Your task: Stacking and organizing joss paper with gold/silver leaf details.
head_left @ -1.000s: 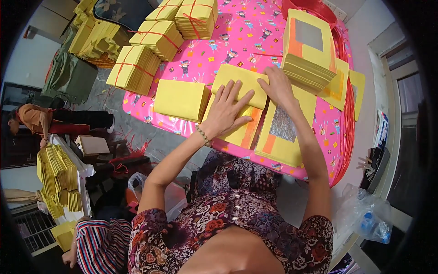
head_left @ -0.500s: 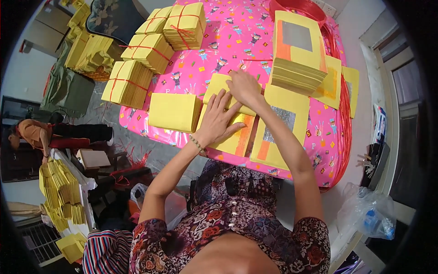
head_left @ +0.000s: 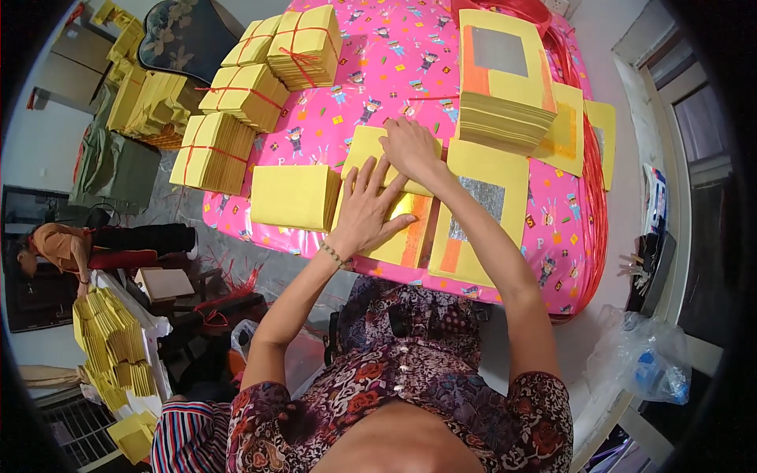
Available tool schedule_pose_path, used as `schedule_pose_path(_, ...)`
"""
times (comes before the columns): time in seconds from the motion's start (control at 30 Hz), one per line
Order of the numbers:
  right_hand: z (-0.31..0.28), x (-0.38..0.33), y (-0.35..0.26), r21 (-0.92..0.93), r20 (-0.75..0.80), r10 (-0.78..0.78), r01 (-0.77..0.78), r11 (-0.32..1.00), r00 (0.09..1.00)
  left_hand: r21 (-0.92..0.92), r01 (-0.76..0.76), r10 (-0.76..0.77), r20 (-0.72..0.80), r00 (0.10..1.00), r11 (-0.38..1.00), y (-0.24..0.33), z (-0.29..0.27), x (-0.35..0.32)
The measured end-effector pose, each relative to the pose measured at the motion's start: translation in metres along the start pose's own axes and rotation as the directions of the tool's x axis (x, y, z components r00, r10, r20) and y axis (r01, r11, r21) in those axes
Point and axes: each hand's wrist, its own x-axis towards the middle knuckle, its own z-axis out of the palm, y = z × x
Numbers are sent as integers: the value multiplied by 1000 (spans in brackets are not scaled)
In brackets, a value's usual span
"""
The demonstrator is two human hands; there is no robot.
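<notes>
A yellow paper sheet with an orange and gold patch lies at the near part of the table, its far portion folded over toward me. My left hand rests flat across it with spread fingers, the thumb over the shiny patch. Just beyond and to the right, my right hand presses on the folded-over part, its fingers lying on the paper and slightly bent. Left of the sheet sits a stack of folded yellow paper. Partly behind my right forearm, another yellow sheet with a silver and orange patch lies flat.
A tall pile of yellow sheets stands at the right on the pink patterned tablecloth. Bundles tied with red string line the left edge. Red strands hang along the right edge. Another person is at the far left by more yellow paper.
The whole view has shifted slightly, so the table's contents appear a little further left. Both hands stay on the same sheet, with hardly any movement relative to it.
</notes>
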Motion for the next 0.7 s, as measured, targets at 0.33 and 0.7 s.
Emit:
schedule_pose_path(0.33, 3, 0, 2, 0, -50, -16, 16, 1000, 999, -35, 7, -6, 29, 1000, 999, 1, 1, -2)
schedule_pose_path(0.7, 5, -1, 0, 16, -59, -15, 15, 1000, 998, -25, -45, 47, 95, 994, 999, 0, -3, -2)
